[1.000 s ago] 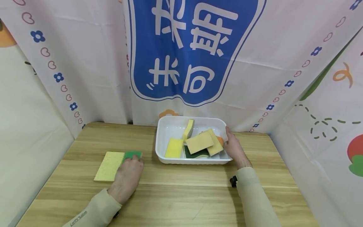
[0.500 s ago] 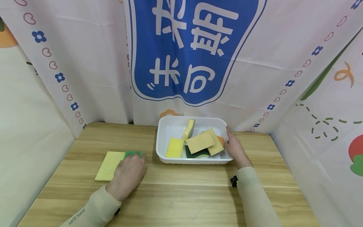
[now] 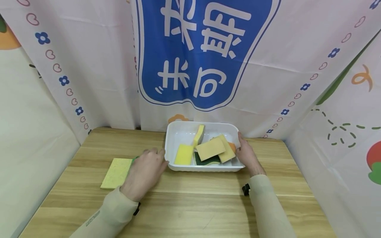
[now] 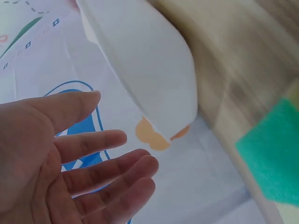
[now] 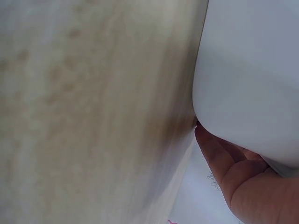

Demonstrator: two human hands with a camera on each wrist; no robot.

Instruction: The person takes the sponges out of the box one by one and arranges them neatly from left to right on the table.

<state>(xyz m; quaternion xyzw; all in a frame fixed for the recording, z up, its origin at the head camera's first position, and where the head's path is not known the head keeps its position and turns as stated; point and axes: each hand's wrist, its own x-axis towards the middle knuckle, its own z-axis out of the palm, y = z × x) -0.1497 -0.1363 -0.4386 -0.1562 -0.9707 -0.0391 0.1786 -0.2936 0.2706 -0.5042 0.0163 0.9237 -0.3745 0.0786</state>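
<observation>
My left hand (image 3: 146,173) is beside the left end of a white plastic bin (image 3: 205,168), fingers extended and holding nothing. In the left wrist view its fingers (image 4: 107,186) spread loosely near the bin's outer wall (image 4: 154,60). My right hand (image 3: 247,156) grips the bin's right end; the right wrist view has those fingers (image 5: 219,161) against the bin's lower wall. To the left on the table lie a pale yellow sponge (image 3: 116,173) and a green-topped sponge (image 4: 271,154), the latter mostly hidden behind my left hand in the head view.
Inside the bin are a bright yellow sponge (image 3: 184,154), a narrow sponge on edge (image 3: 198,135), a dark green scouring sponge (image 3: 207,160), two stacked tan sponges (image 3: 210,148) and an orange piece (image 3: 232,147). A printed curtain (image 3: 268,99) stands behind the wooden table (image 3: 190,205).
My left hand has come off the green-topped sponge and moved right, up to the bin's left end. The right hand stays on the bin, which keeps its place.
</observation>
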